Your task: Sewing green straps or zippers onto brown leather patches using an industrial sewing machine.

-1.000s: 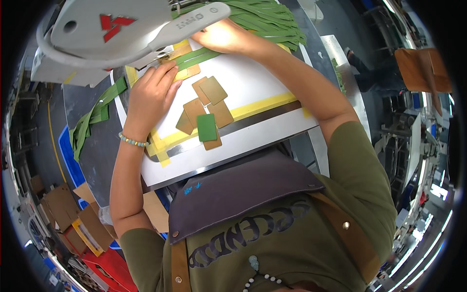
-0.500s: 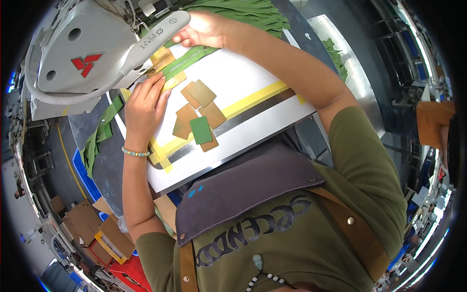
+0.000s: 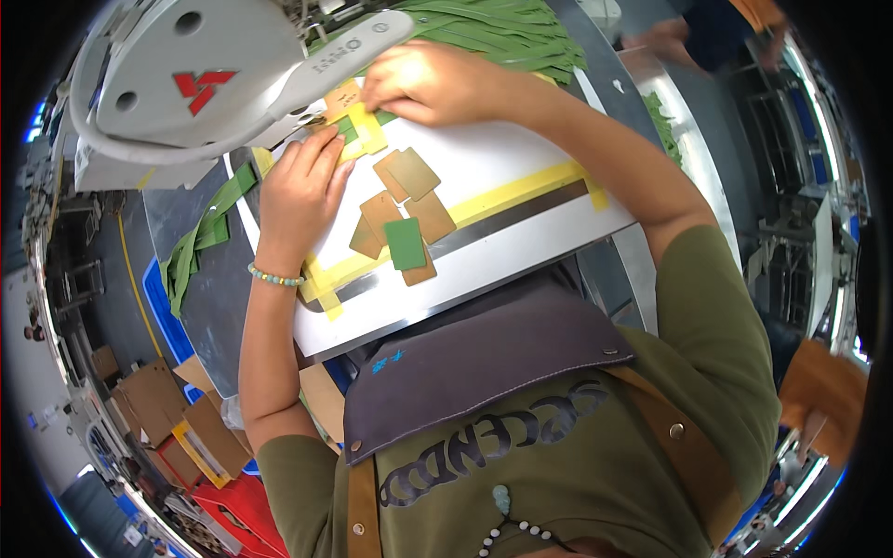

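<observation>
My left hand [image 3: 302, 200] lies beside the sewing machine [image 3: 209, 79], its fingers stretched out and pressing on a green fabric strip [image 3: 346, 129]. The strip crosses a yellow taped patch [image 3: 373, 138] on the white work surface. My right hand [image 3: 428, 86] is curled at the strip's far part, fingertips closed on it; the fingertips and part of the strip are hidden. The machine's grey arm hides the needle area. Nearer to me lie several tan cards [image 3: 414, 174] and one green card [image 3: 405, 244], overlapping, with neither hand touching them.
A fan of green strips [image 3: 502, 37] covers the far side of the table. More green strips [image 3: 206, 223] hang at the left. Yellow tape [image 3: 502, 203] runs along the near edge. Cardboard boxes [image 3: 149, 400] stand on the floor at left. Another person's arm [image 3: 665, 42] shows at upper right.
My right hand has come down from beside the machine's arm and curled onto the strip, which now shows less. My left hand stays on the strip. The whole view has shifted a little.
</observation>
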